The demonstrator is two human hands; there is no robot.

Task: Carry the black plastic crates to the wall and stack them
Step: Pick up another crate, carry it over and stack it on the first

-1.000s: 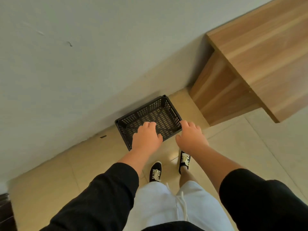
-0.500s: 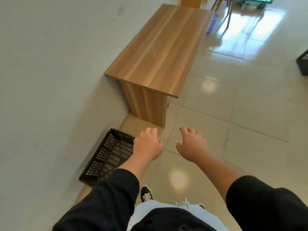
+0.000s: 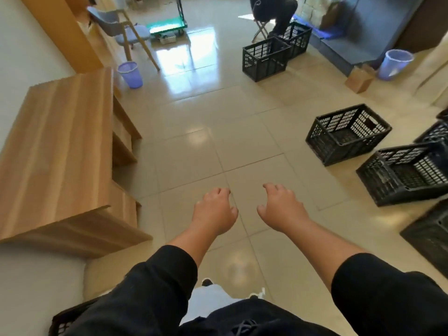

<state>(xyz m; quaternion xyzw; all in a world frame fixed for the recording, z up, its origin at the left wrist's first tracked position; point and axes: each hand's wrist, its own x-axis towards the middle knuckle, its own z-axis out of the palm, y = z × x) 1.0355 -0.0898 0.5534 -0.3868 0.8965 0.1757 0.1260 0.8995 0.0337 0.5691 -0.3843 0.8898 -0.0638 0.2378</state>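
My left hand [image 3: 214, 212] and my right hand [image 3: 281, 209] hang empty over the tiled floor, fingers loosely curled and apart. A corner of the black crate by the wall [image 3: 61, 322] shows at the bottom left, mostly hidden by my left sleeve. Several more black plastic crates stand on the floor to the right: one upright [image 3: 346, 133], one nearer [image 3: 407, 172], and another cut off by the right edge [image 3: 431, 236]. Two further crates [image 3: 265, 58] stand far ahead.
A wooden bench [image 3: 60, 151] runs along the wall on the left. Behind it are a purple bin [image 3: 130, 74] and a chair [image 3: 123, 27]. A person sits on a stool [image 3: 274, 13] at the back. A cardboard box [image 3: 360, 78] and another bin [image 3: 395, 64] stand far right.
My hands have let go of the crate at the wall. The view has swung from the wall to the open room, so the set-down crate now lies behind my left arm.
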